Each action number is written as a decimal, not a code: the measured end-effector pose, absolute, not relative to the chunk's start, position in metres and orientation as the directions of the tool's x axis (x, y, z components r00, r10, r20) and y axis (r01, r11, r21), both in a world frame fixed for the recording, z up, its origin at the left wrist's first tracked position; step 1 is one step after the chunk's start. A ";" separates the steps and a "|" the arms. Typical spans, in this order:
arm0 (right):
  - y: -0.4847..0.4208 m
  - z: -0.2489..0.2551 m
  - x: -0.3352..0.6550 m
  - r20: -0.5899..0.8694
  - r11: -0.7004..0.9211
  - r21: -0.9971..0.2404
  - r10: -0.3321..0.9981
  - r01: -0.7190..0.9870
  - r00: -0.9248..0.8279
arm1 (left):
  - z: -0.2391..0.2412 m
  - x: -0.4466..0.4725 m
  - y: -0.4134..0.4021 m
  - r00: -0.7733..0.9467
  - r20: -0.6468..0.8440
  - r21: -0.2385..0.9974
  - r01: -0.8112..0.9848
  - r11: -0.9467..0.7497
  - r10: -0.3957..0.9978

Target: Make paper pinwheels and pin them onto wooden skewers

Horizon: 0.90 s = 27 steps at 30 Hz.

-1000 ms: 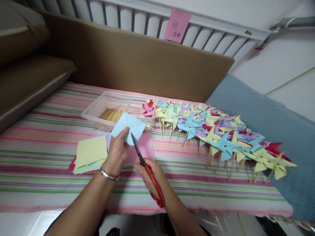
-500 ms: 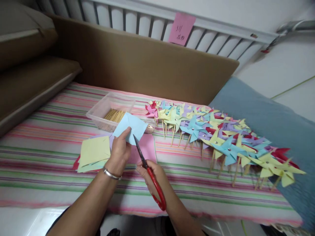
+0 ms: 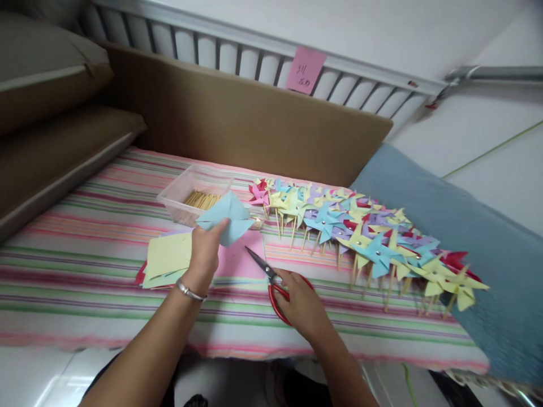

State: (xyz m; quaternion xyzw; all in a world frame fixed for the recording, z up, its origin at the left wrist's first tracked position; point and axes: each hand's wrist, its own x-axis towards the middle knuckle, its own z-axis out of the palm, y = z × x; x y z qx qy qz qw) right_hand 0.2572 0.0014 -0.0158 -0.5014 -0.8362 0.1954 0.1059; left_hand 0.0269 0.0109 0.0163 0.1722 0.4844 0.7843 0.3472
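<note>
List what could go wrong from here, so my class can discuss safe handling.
1. The scissors in the right hand point toward the left hand; a careless move might nick it.
2. The blue paper has slits, so it could tear further under the left hand's grip.
3. The pinwheels are crowded together; a bump might topple some.

What looked like a room in a home, where brown cushions (image 3: 51, 155) lay stacked, a white radiator (image 3: 248, 61) lined the wall (image 3: 382, 31), a striped cloth (image 3: 106, 271) lay spread, floor tiles (image 3: 36, 370) shone
</note>
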 end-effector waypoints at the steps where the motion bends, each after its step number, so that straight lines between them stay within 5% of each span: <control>1: 0.002 -0.018 0.261 0.024 0.449 -0.428 0.873 0.785 -0.486 | 0.017 0.028 0.008 -0.685 0.015 0.929 -0.260 -0.264 0.728; 4: 0.003 -0.008 0.267 0.274 0.494 -0.446 0.869 0.746 -0.412 | 0.019 0.030 -0.003 -0.539 0.357 0.934 0.218 -0.283 0.763; 8: 0.002 0.035 0.248 0.537 0.625 -0.413 0.755 0.662 -0.378 | 0.018 0.036 -0.011 -0.086 0.667 0.570 0.699 -0.432 0.740; 12: 0.004 0.061 0.218 0.522 0.723 -0.393 0.684 0.568 -0.510 | 0.020 0.045 -0.013 0.153 0.655 0.322 0.829 -0.457 0.740; 18: 0.023 0.045 0.211 0.483 0.619 -0.618 0.785 0.484 -0.388 | 0.024 0.055 -0.013 0.046 0.674 0.376 0.837 -0.397 0.737; 21: 0.038 0.035 0.220 0.512 0.548 -0.736 0.835 0.397 -0.202 | 0.023 0.063 -0.017 -0.203 0.632 0.633 0.691 -0.348 0.748; 24: 0.047 0.031 0.225 0.643 0.605 -0.691 0.765 0.396 -0.048 | 0.024 0.072 -0.021 -0.373 0.188 0.981 0.120 -0.153 0.909; 25: 0.049 0.030 0.225 0.694 0.648 -0.648 0.719 0.401 -0.041 | 0.025 0.074 -0.021 -0.291 -0.018 0.989 -0.143 -0.025 0.957; 27: 0.048 0.028 0.223 0.769 0.736 -0.549 0.630 0.397 -0.104 | 0.028 0.077 -0.019 0.001 -0.258 0.803 -0.556 0.215 0.966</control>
